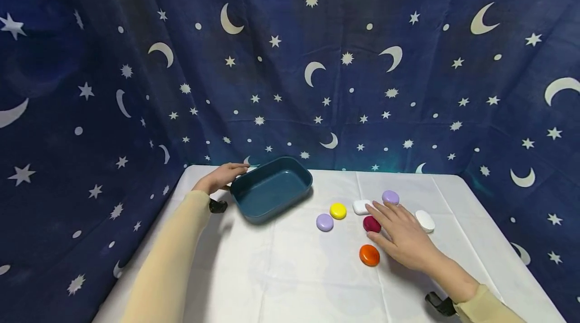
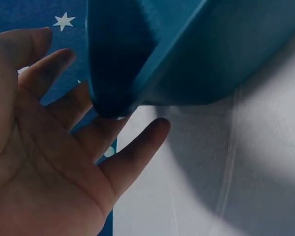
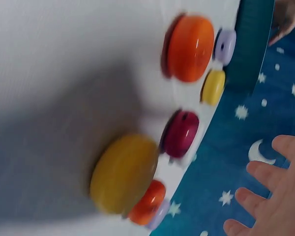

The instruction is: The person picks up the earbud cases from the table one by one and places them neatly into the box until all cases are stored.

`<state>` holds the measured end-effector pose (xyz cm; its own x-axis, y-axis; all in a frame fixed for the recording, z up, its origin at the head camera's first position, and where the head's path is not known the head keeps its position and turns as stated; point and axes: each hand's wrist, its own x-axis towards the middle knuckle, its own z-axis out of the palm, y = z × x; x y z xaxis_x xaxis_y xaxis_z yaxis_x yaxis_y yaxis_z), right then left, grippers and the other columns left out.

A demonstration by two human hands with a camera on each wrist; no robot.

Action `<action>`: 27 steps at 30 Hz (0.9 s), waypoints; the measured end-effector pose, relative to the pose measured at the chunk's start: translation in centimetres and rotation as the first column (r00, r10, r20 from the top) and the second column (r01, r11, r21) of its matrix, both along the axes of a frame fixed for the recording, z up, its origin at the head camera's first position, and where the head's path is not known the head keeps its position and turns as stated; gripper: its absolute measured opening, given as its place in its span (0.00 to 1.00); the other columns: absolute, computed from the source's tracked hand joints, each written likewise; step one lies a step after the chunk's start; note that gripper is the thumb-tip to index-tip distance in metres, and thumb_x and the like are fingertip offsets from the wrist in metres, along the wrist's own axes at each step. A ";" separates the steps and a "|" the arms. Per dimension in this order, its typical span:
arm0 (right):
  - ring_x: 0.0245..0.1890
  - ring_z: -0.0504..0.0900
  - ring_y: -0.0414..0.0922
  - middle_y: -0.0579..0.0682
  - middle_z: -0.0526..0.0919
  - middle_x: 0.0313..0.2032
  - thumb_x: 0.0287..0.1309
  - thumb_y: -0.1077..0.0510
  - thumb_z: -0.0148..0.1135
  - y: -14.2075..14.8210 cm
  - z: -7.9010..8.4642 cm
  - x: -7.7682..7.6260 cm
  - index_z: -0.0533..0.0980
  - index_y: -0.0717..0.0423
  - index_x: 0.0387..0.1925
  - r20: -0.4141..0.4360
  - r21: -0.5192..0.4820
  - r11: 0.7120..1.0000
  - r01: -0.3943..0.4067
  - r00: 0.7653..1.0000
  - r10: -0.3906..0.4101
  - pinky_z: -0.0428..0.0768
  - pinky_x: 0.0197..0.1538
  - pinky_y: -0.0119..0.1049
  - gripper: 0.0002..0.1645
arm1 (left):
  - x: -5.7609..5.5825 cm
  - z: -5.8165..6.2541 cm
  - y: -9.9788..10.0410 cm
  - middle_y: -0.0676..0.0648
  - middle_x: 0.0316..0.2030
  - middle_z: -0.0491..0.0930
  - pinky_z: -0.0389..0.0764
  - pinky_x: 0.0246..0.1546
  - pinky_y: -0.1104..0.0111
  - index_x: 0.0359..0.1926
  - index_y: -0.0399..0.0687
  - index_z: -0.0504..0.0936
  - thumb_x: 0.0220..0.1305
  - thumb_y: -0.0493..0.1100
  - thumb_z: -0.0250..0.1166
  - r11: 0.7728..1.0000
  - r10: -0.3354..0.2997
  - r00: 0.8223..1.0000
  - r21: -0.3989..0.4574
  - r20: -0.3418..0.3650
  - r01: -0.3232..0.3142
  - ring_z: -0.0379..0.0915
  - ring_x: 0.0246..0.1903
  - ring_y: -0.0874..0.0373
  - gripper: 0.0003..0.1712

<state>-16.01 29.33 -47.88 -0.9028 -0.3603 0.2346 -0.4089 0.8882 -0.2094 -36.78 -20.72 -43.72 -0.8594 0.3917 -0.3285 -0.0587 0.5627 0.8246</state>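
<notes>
My left hand (image 1: 222, 177) is at the left end of a dark teal rectangular tub (image 1: 272, 189). In the left wrist view its fingers are spread loosely beside the tub's corner, palm showing. Over a group of glossy rounded discs hovers my right hand (image 1: 405, 235), fingers extended and holding nothing. Nearest its fingertips are a dark red disc (image 1: 371, 224), a white oblong piece (image 1: 361, 207) and a purple disc (image 1: 390, 197). An orange disc (image 1: 369, 255) lies in front of the thumb. The right wrist view shows a large yellow piece (image 3: 124, 174) that the hand hides from the head view.
Between tub and right hand lie a yellow disc (image 1: 338, 210) and another purple disc (image 1: 324, 222). A white ridged piece (image 1: 425, 221) sits right of the hand. All rest on a white-covered table (image 1: 290, 282), with a star-patterned blue curtain (image 1: 290, 61) behind and at both sides.
</notes>
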 end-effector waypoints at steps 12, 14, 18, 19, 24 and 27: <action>0.76 0.56 0.57 0.50 0.63 0.76 0.67 0.27 0.52 -3.6 -0.9 1.3 0.61 0.41 0.79 0.013 0.059 0.987 -0.147 0.989 0.147 0.49 0.73 0.62 0.45 | -0.4 -1.1 -0.1 0.38 0.77 0.56 0.65 0.63 0.37 0.77 0.53 0.67 0.81 0.52 0.47 1.000 0.019 0.999 0.006 0.041 -0.019 0.50 0.75 0.38 0.29; 0.77 0.55 0.56 0.49 0.63 0.76 0.67 0.27 0.52 -4.0 -1.1 1.5 0.61 0.41 0.79 0.009 0.067 0.985 -0.159 0.987 0.159 0.48 0.73 0.61 0.46 | -0.2 -1.2 -0.2 0.38 0.77 0.57 0.66 0.63 0.37 0.76 0.54 0.68 0.81 0.50 0.48 1.000 0.020 0.999 0.000 0.040 -0.020 0.51 0.75 0.37 0.28; 0.77 0.55 0.56 0.47 0.62 0.76 0.68 0.27 0.52 -4.3 -1.2 1.5 0.61 0.41 0.79 -0.010 0.080 0.981 -0.178 0.984 0.180 0.48 0.73 0.60 0.45 | 0.6 -1.2 -0.5 0.36 0.77 0.56 0.66 0.63 0.38 0.76 0.55 0.68 0.80 0.45 0.49 1.000 0.009 0.998 0.011 0.055 -0.010 0.52 0.74 0.37 0.27; 0.77 0.55 0.56 0.47 0.62 0.76 0.68 0.27 0.52 -4.3 -1.2 1.6 0.61 0.42 0.79 -0.015 0.084 0.980 -0.180 0.983 0.182 0.48 0.73 0.61 0.45 | 0.8 -1.2 -0.6 0.36 0.77 0.56 0.66 0.63 0.38 0.77 0.55 0.68 0.80 0.43 0.49 1.000 0.001 0.998 0.019 0.064 -0.003 0.52 0.74 0.37 0.27; 0.77 0.55 0.56 0.47 0.63 0.76 0.68 0.28 0.52 -4.0 -1.5 1.6 0.62 0.41 0.79 -0.023 0.081 0.980 -0.180 0.983 0.183 0.48 0.73 0.61 0.44 | 1.8 -1.5 -1.1 0.35 0.75 0.60 0.70 0.61 0.41 0.77 0.53 0.66 0.80 0.40 0.49 0.996 -0.017 0.992 0.085 0.122 0.006 0.58 0.72 0.36 0.28; 0.76 0.56 0.57 0.47 0.64 0.76 0.68 0.29 0.53 -3.7 -1.6 1.7 0.63 0.41 0.78 -0.026 0.072 0.982 -0.172 0.984 0.175 0.48 0.73 0.61 0.43 | 2.7 -1.8 -1.1 0.34 0.73 0.63 0.75 0.58 0.45 0.77 0.50 0.65 0.79 0.39 0.49 0.992 -0.013 0.991 0.123 0.136 -0.004 0.61 0.70 0.36 0.29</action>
<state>-14.36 25.59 -49.51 -0.8175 -0.5272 0.2319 -0.5637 0.8149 -0.1344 -34.13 -21.86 -45.54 -0.8081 0.4400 -0.3915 -0.1726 0.4586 0.8717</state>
